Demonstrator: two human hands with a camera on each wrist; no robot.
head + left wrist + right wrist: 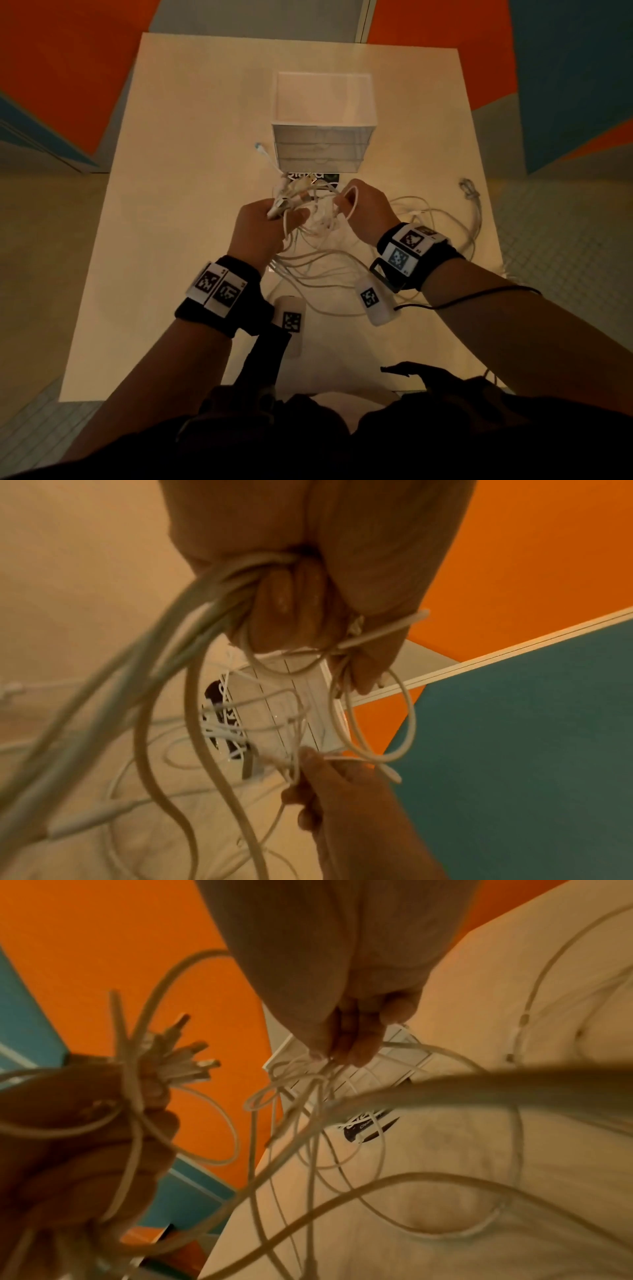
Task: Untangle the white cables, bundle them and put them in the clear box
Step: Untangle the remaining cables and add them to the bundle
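A tangle of white cables (318,219) hangs between both hands above the table. My left hand (263,226) grips a bunch of cable ends, and several plugs (188,1061) stick out past its fingers. My right hand (363,209) pinches thin cable loops (291,1085) beside it. Long strands (445,219) trail down and to the right across the table. The clear box (323,120) stands just beyond the hands and looks empty. In the left wrist view the cables (212,593) run through the curled fingers.
The pale table (178,171) has bare room to the left and in front. A dark printed label (329,178) lies at the box's near side. A grey-white cable end (467,186) rests near the right edge. Orange and teal panels surround the table.
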